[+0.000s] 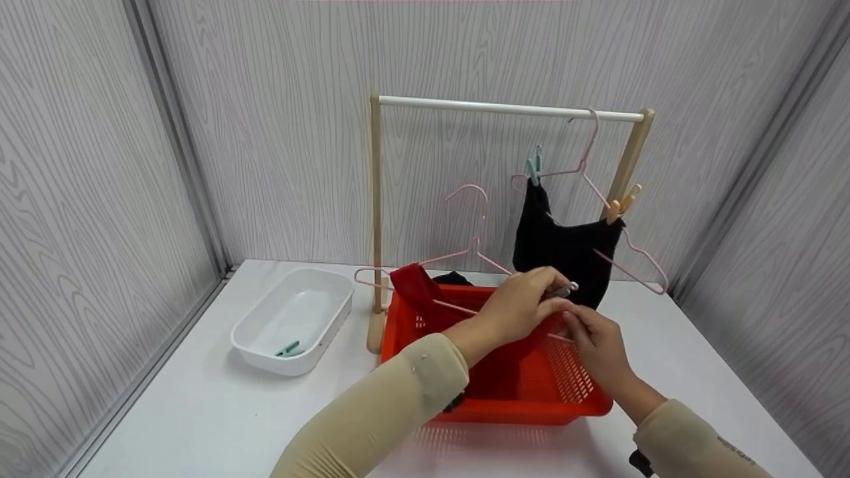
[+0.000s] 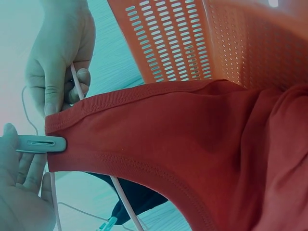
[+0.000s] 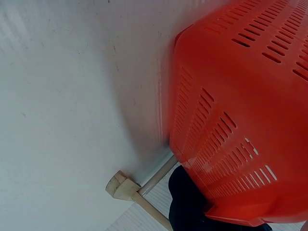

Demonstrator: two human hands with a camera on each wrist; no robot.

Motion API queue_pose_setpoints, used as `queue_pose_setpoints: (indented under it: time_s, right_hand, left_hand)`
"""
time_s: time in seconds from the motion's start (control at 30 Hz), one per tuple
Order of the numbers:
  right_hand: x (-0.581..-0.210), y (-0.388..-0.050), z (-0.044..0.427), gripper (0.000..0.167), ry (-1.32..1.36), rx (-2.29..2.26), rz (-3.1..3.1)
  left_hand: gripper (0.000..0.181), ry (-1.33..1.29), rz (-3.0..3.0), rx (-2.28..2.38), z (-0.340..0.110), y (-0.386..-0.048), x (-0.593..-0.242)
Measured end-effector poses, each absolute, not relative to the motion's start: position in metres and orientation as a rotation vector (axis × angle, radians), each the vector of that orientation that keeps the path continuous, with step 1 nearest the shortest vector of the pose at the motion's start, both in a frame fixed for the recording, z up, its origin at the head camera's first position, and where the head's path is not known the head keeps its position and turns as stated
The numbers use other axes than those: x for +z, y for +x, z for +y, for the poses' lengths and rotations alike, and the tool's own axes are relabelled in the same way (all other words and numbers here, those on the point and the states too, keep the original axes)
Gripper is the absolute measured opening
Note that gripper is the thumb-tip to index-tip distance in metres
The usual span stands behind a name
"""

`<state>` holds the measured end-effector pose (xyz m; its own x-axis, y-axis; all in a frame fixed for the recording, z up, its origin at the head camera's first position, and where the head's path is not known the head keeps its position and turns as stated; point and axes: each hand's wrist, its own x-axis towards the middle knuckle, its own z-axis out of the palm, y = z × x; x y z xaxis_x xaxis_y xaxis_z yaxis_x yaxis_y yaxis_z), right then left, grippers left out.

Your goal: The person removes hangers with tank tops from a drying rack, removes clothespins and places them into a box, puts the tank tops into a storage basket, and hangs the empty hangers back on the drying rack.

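Observation:
A red garment [image 2: 154, 125] with stitched edges lies over a pink wire hanger [image 1: 475, 249], its lower part hanging into the red basket. My left hand [image 1: 521, 305] holds a grey-green clothespin [image 2: 41, 143] whose tip sits on the garment's right-hand end. Close beside it, my right hand [image 1: 597, 342] curls round the hanger's wire at that end, thumb against the garment's edge in the left wrist view. The garment's other end [image 1: 413, 282] is draped on the hanger's left arm. The right wrist view does not clearly show the hand.
Beneath the hands stands the red basket [image 1: 491, 411]. Behind it, a rack with a white rod [image 1: 505, 106] bears another pink hanger [image 1: 593, 133], a black garment [image 1: 564, 245], a green clothespin [image 1: 534, 166] and orange ones [image 1: 623, 204]. A white tray [image 1: 265, 362] at left contains green clothespins [image 1: 289, 350].

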<state>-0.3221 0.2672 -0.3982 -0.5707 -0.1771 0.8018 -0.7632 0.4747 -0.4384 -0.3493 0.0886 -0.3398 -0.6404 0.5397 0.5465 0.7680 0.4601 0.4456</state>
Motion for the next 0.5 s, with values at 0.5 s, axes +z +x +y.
queue_pose_setpoints:
  time_s: [0.5]
  right_hand:
    - [-0.3987, -0.3224, 0.2655, 0.022, 0.816, 1.073, -2.018]
  left_hand:
    - [0.021, -1.138, -2.319, -1.208, 0.082, -0.3506, -0.3389]
